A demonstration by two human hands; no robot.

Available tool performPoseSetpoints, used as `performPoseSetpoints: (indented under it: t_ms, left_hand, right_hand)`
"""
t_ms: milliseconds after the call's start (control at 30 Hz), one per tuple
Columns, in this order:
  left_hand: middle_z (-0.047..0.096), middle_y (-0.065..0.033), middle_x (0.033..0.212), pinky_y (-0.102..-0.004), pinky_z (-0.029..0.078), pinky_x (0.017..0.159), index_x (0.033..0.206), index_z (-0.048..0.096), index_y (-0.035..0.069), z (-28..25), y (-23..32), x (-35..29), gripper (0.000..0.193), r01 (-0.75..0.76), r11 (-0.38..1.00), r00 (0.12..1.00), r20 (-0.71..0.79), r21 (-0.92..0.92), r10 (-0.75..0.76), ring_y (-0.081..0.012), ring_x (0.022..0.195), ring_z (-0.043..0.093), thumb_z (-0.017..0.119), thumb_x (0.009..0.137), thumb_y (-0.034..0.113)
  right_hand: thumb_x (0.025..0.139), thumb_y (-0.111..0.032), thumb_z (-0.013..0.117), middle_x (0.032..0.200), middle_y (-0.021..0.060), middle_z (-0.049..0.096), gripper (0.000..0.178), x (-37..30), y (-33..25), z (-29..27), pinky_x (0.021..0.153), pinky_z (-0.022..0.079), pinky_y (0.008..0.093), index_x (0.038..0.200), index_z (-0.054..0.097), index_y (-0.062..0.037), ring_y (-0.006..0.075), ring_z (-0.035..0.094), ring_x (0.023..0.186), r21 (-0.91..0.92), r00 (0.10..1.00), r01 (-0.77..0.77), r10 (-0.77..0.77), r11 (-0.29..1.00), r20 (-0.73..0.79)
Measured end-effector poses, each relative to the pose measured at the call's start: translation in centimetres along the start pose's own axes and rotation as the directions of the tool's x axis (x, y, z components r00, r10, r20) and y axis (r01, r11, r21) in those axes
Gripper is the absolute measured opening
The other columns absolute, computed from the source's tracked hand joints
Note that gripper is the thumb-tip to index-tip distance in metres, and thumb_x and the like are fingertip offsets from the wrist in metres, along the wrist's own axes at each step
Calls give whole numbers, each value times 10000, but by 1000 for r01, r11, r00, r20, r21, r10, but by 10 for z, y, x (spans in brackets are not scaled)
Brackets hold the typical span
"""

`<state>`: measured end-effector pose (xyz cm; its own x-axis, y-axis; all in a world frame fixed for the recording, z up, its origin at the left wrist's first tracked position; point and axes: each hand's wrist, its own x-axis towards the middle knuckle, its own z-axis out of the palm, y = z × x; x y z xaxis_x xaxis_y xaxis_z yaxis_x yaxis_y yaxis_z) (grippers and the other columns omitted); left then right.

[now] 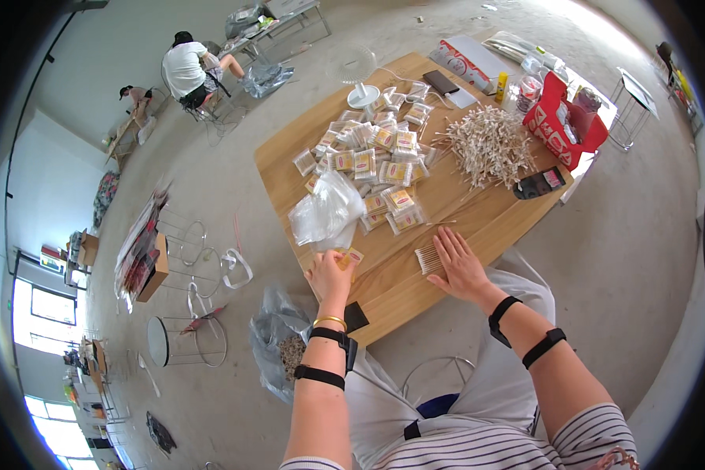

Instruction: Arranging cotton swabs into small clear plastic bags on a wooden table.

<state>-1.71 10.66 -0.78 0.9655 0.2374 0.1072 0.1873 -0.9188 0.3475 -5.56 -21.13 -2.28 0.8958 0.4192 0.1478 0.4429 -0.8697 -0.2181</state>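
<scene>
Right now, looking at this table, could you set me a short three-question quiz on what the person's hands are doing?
1. True or false: the right hand lies flat on a small row of cotton swabs.
2. What does the left hand hold? A) a small packet B) scissors C) a phone
3. Fill in: the big loose swab pile lies beside a red ____.

Key: 1 true; 2 A; 3 bag.

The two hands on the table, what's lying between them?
In the head view, only bare wooden table lies between the left hand, holding a small packet, and the right hand, resting on a row of cotton swabs.
</scene>
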Motion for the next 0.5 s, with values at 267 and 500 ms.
performPoseSetpoints:
  t_ms: [267, 500]
  left_hand:
    - [701, 20, 796, -399, 336, 906, 806, 696, 144, -7, -13, 15, 270, -35, 996, 998, 49, -86, 40, -184, 787, 660, 826, 790, 381]
    - [734, -12, 758, -377, 407, 854, 933, 759, 91, -24, -19, 12, 279, -1, 995, 996, 89, -101, 10, -165, 698, 676, 787, 853, 357]
  right_hand:
    - [967, -607, 486, 1618, 250, 273, 905, 1, -2, 6, 1271, 142, 448, 1544, 282, 60, 360, 206, 1533, 23, 1000, -2, 2, 1000, -14]
    - [967, -602, 489, 1620, 242, 275, 904, 2, -3, 6, 1272, 146, 441, 1548, 274, 55, 355, 215, 1531, 24, 1000, -3, 3, 1000, -23]
